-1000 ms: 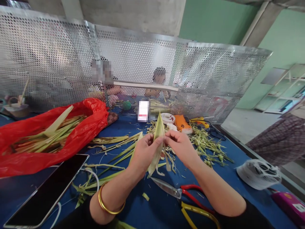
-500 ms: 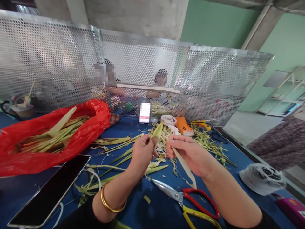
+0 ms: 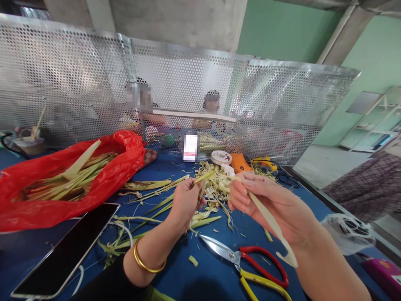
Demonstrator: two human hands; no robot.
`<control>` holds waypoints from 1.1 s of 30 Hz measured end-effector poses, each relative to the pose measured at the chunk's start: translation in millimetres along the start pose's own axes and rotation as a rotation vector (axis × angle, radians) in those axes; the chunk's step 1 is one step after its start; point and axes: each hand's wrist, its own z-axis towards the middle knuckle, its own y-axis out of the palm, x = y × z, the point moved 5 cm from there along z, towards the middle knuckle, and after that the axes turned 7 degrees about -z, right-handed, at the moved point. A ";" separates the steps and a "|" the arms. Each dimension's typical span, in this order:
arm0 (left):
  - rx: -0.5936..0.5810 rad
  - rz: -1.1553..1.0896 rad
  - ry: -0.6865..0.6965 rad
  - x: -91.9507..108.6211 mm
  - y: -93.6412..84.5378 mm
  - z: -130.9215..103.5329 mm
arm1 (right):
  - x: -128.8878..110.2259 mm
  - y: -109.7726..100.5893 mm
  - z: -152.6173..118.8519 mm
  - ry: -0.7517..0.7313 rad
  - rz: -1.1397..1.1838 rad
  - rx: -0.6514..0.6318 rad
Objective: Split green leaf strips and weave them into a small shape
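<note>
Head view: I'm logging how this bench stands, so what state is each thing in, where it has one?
Left grip, closed on a yellow-green leaf
Right grip, closed on a pale strip
Pale strip, free end hooked
Scissors, lying down, blades apparently shut
Red bag, open, leaves inside
Large device, screen dark
Small screen, lit, contents blurred
White roll, lying flat

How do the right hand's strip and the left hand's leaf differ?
The strip in the right hand is pale cream; the leaf in the left hand is yellow-green. The strip trails down the picture, its end curled; the leaf's visible tip points up-right. Both are held plant pieces.
</note>
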 end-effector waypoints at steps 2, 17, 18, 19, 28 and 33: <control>0.016 -0.026 -0.024 -2.8 -1.7 2.3 | -7.4 0.3 -5.6 -0.024 -0.026 0.007; 0.008 -0.279 -0.174 9.7 2.9 -9.6 | 33.9 -65.0 32.8 0.180 -0.701 0.296; 0.011 -0.279 -0.181 9.4 3.0 -9.7 | 40.6 -73.4 36.7 0.215 -0.832 0.286; 0.011 -0.275 -0.188 8.8 3.3 -9.9 | 46.5 -81.6 39.9 0.254 -1.011 0.272; 0.020 -0.275 -0.258 4.3 4.0 -14.4 | 66.0 -112.3 44.9 0.492 -1.575 0.245; 0.008 -0.314 -0.248 5.2 5.3 -15.9 | 47.7 -98.0 43.0 0.382 -1.712 0.388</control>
